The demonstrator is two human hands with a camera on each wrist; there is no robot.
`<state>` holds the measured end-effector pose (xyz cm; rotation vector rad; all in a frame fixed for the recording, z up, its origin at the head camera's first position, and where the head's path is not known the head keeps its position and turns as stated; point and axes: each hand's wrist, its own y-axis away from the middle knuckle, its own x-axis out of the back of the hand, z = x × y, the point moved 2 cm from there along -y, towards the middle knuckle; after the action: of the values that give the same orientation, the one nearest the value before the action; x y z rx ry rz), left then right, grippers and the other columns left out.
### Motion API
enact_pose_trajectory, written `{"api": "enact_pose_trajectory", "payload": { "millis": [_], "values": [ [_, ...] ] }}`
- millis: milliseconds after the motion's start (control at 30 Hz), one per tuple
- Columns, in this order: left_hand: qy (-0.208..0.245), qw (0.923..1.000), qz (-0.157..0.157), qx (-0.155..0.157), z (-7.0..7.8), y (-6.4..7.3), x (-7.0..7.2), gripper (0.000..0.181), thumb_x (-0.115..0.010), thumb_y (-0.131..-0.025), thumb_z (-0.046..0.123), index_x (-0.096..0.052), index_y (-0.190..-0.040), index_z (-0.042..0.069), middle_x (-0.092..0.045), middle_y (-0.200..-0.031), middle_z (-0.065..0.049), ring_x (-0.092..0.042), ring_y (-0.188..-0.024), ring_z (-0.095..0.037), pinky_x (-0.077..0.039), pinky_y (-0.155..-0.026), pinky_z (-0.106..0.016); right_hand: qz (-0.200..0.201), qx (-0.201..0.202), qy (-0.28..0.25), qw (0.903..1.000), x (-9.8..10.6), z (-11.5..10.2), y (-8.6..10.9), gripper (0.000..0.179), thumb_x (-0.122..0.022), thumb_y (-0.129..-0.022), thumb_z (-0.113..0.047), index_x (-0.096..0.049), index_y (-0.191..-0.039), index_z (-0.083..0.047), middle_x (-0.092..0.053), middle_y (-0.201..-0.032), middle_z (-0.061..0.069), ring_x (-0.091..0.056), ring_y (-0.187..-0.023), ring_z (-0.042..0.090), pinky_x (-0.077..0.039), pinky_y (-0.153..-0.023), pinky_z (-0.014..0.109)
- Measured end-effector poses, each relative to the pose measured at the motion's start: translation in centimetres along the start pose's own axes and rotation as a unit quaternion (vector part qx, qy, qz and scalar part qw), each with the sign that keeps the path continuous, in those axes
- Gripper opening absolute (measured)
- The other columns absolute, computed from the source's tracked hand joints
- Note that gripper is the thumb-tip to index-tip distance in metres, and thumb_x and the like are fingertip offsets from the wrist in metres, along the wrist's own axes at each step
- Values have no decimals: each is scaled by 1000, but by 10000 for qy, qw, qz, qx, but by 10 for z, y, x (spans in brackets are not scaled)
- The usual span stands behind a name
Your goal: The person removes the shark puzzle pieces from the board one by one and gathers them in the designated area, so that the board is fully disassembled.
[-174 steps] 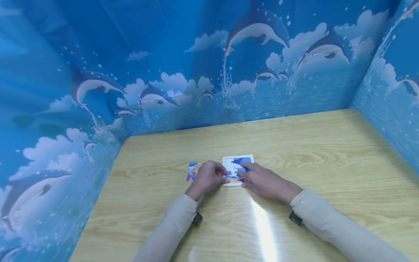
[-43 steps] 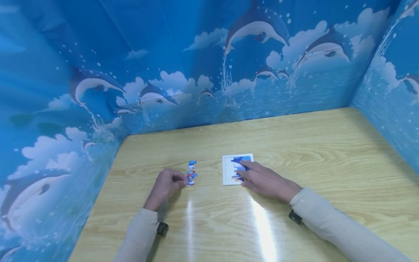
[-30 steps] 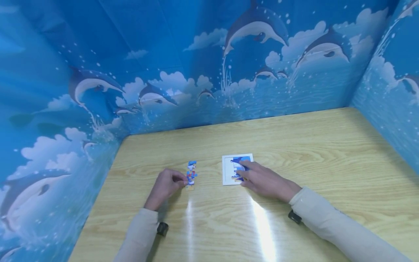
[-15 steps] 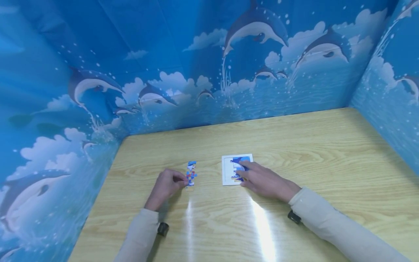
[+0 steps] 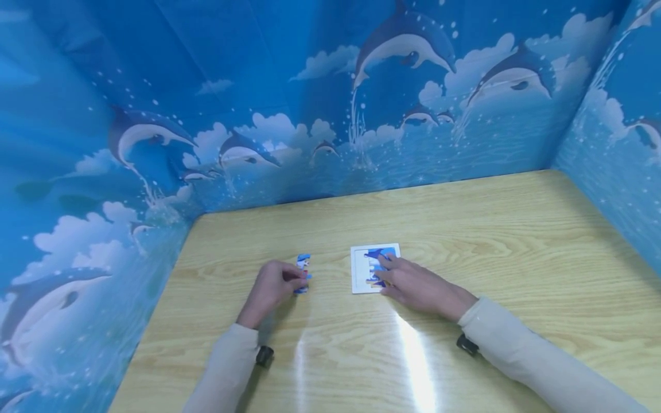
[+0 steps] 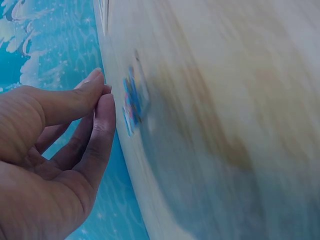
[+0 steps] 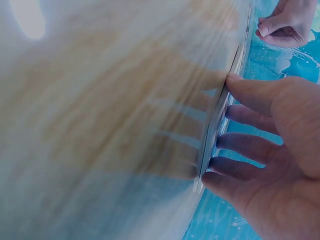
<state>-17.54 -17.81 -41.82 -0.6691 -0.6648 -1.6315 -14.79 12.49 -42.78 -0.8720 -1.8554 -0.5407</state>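
Note:
My left hand (image 5: 275,289) hovers over a short column of colourful jigsaw pieces (image 5: 303,260) on the table, its thumb and index fingertips together. In the left wrist view those fingertips stand a little apart from the blurred pieces (image 6: 132,105). Whether a piece sits between them cannot be made out. My right hand (image 5: 420,287) rests with spread, fairly straight fingertips on a white-rimmed puzzle board (image 5: 360,267). Its right part carries a blue dolphin picture (image 5: 373,252), partly covered by the hand, and its left part shows bare white. In the right wrist view the fingertips touch the board (image 7: 210,137).
The wood-grain table (image 5: 465,223) extends around both hands. Behind and beside it hang dolphin-printed blue sheets (image 5: 289,57). Glare (image 5: 415,355) lies on the table near the right forearm.
Pieces on the board's left side have gone, and the column at left has gained a lower part. Just now my left hand shifted slightly right and up, over the pieces. The right hand stayed put.

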Motion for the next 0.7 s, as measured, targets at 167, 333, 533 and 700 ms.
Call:
{"api": "enact_pose_trajectory", "payload": {
  "millis": [167,333,533,700],
  "values": [
    [-275,9994,-185,-30,15,-5,-5,5,-81,-86,9,-80,-90,13,-73,-84,4,-66,-77,-11,-57,-71,-30,76,-28,-36,10000,1,0,3,40,-68,-98,-17,-62,-131,6,-41,-149,33,-36,-141,50,-33,-112,61],
    [-405,9980,-452,-163,29,-10,-11,5,-81,-87,13,-80,-92,13,-73,-84,2,-66,-69,-14,-56,-61,-29,163,70,3,9998,2,-1,4,38,-69,-97,-16,-64,-127,6,-45,-145,33,-38,-139,50,-36,-109,61],
    [-601,9959,-635,-248,42,-19,-20,8,-80,-89,14,-80,-96,13,-75,-91,2,-67,-79,-14,-57,-73,-33,199,-183,19,9996,4,1,9,49,-72,-95,-26,-62,-132,5,-42,-149,32,-39,-140,48,-36,-110,59],
    [-606,9948,-717,-384,49,-29,-32,9,-79,-89,14,-80,-98,12,-76,-94,0,-70,-88,-15,-57,-81,-34,238,-431,128,9987,4,6,11,60,-73,-93,-35,-57,-137,3,-37,-152,32,-38,-140,49,-37,-110,58]
  ]
}}
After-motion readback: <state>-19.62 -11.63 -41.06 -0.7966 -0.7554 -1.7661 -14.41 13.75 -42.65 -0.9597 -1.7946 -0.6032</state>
